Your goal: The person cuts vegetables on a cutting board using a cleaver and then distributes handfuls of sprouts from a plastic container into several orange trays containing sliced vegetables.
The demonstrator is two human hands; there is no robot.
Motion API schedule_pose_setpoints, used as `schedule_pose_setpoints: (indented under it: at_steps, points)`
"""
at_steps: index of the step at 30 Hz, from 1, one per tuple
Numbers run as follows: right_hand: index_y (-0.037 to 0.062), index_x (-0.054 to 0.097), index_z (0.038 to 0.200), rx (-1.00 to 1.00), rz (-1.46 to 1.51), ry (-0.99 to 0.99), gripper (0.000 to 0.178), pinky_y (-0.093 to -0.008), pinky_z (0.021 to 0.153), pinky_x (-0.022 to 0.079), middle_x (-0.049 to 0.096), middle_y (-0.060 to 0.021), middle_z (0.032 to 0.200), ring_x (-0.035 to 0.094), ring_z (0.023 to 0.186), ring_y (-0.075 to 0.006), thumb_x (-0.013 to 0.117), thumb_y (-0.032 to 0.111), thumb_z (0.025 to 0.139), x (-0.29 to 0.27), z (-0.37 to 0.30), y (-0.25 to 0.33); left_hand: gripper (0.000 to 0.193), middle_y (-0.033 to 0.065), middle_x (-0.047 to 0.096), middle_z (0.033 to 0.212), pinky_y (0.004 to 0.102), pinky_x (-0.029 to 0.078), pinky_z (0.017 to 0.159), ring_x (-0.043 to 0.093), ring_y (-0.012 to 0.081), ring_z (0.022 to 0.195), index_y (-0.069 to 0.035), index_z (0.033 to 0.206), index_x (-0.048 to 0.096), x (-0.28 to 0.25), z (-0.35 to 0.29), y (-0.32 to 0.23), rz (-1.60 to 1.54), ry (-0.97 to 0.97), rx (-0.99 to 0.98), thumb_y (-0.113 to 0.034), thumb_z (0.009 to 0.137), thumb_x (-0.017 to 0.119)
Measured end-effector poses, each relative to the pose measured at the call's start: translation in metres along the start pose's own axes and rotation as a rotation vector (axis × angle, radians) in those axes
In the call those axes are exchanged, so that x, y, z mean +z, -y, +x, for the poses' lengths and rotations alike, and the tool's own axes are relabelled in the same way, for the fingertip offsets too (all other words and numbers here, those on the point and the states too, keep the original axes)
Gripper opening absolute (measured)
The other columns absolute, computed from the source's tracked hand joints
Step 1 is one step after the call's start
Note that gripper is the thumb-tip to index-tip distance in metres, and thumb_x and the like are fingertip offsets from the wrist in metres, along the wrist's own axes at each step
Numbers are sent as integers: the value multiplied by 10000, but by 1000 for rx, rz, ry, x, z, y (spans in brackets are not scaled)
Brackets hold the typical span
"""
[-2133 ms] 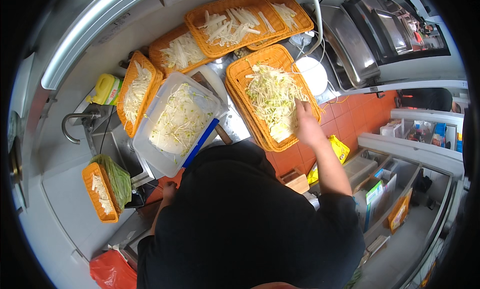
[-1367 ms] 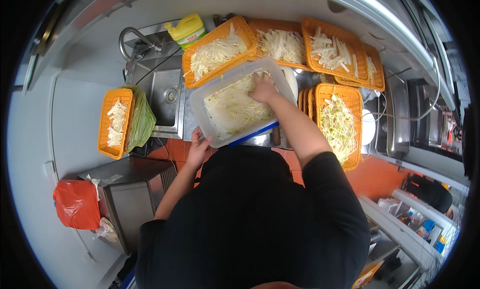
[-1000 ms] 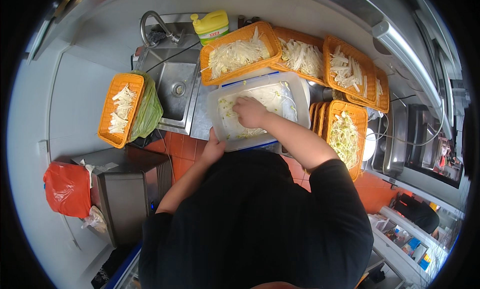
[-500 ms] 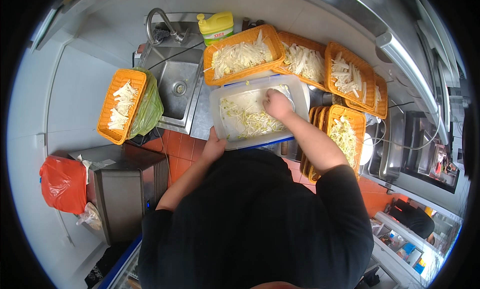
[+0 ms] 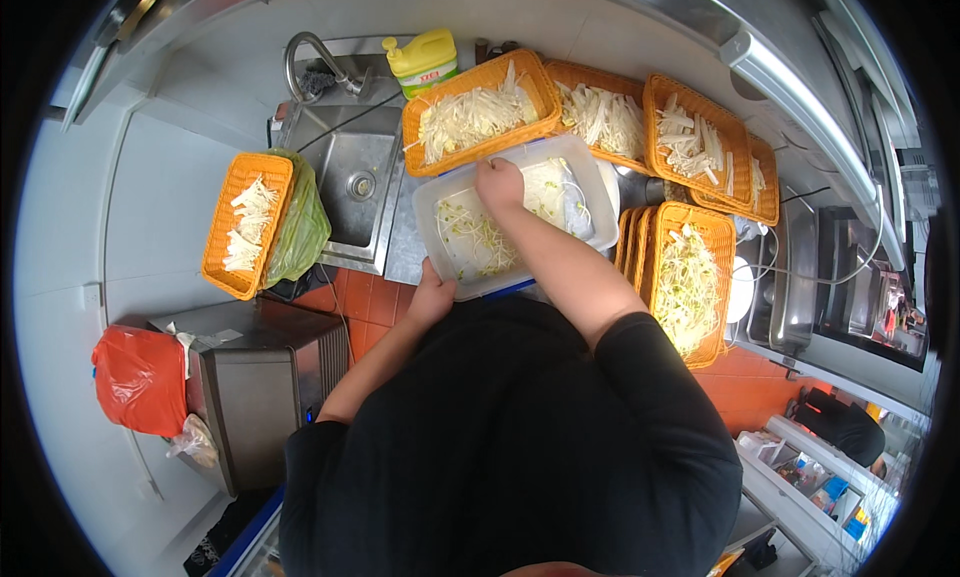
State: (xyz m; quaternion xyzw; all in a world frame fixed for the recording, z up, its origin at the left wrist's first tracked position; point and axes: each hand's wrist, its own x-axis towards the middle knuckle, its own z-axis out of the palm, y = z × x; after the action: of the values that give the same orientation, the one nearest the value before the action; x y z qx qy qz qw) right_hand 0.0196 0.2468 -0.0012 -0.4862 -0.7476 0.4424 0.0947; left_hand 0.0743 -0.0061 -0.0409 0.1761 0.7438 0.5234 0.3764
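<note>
A clear white plastic tub (image 5: 600,199) rests tilted in front of my body, over the counter beside the sink. Loose bean sprouts (image 5: 468,235) lie scattered on its bottom, thicker on the left side. My left hand (image 5: 432,297) is closed round the tub's near-left corner. My right hand (image 5: 499,184) reaches inside, near the far wall left of the middle. Its fingers are curled, and what they hold, if anything, is hidden. Right of the tub stands a wicker basket (image 5: 726,277) heaped with sprouts, against more stacked baskets.
Behind the tub, a wicker basket (image 5: 490,157) and several others hold pale cut strips. Left of it are a metal sink (image 5: 345,142), a yellow jug (image 5: 425,65) and another basket (image 5: 220,212) against a green bag (image 5: 305,227). A red bag (image 5: 140,382) hangs by a grey metal box (image 5: 260,377).
My right hand has moved left inside the tub, from its right part to over the left-hand sprouts. The left hand keeps its hold on the corner. The whole view has shifted slightly.
</note>
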Motion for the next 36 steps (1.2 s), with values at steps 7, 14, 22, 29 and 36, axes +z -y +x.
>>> schedule_pose_setpoints:
  at_steps: [7,14,22,29,36]
  points:
    - [24,706,1120,-439,-959,708,538,-432,947,531,697,-192,1145,660,1093,-359,803,427,778,-99,-30,-12,599,241,516,1370,384,380,1130,487,344,1339,23,1453,305,-3,-1,-5,62,7,39,-76,900,515]
    - [-128,283,1484,24,-1058,546,814,-451,1184,336,299,-333,1524,351,1417,-467,636,304,891,-85,-19,-48,571,257,523,1346,394,396,1113,507,363,1310,52,1413,322,-3,1,-5,-15,2,20,-60,888,516]
    - [-76,434,1445,-338,-814,912,663,-451,1118,424,419,-363,1482,493,1333,-456,595,189,860,-22,-50,-29,587,246,525,1339,388,389,1114,508,357,1301,40,1431,326,-2,4,3,-107,24,19,-68,892,530]
    - [22,667,1271,-283,-1348,732,429,-462,1049,452,578,-236,1392,579,1257,-399,537,197,901,-126,14,-58,589,231,515,1346,384,366,1131,491,353,1312,39,1448,319,-6,0,3,37,4,86,-74,900,500]
    - [18,756,1070,-339,-1155,1031,350,-451,932,526,697,-242,1178,674,1106,-380,633,255,844,-89,-24,-112,567,256,538,1320,391,394,1100,518,364,1280,36,1417,360,-5,-2,-15,-14,9,-17,-87,885,513]
